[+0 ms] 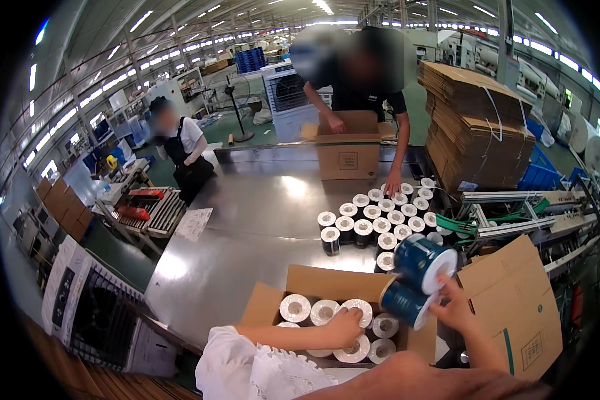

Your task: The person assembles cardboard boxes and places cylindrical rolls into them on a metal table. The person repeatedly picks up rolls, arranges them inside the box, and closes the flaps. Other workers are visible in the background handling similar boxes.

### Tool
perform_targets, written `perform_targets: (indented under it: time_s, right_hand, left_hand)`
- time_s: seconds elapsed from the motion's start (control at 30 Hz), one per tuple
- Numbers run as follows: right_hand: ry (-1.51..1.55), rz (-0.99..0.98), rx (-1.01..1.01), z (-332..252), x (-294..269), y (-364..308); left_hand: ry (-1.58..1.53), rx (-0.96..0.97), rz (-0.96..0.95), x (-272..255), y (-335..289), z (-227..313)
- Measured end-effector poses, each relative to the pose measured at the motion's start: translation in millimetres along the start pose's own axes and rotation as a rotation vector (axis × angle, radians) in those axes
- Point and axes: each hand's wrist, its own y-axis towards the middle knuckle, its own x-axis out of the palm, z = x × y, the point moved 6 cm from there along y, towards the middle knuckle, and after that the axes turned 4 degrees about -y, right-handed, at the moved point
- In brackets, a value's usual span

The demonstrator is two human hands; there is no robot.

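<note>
Blue rolls (417, 261) tilt by the right side of the box (321, 280), pinched in the right hand (455, 307). The left hand (343, 328) touches white-topped rolls (357, 308) inside; I can't tell if it grips. Hold both blue ones tight so neither slips.

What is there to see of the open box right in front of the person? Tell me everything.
The open box looks like plain brown cardboard, its left, far and right flaps spread outward. Inside, several rolls stand on end close together, white ends with round centres facing up. It sits at the near side of the shiny metal table. The left hand reaches in over the rolls. Its near side and base are hidden.
</note>
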Motion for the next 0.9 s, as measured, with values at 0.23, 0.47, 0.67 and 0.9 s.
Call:
perform_targets:
  time_s: [0.23,0.47,0.67,0.9]
  right_hand:
    - [-0.452,-0.75,0.059,-21,99,-67]
    - [-0.506,-0.739,0.026,-42,149,-46]
    - [-0.247,-0.547,0.26,38,143,-95]
    - [-0.501,-0.08,0.391,41,60,-85]
  left_hand:
    - [-0.073,0.049,-0.092,50,-1,8]
    - [-0.133,0.099,-0.209,43,-15,-12]
    - [-0.373,0.022,-0.17,9,-51,-45]
    - [-0.174,-1.009,0.325,-38,-189,-119]
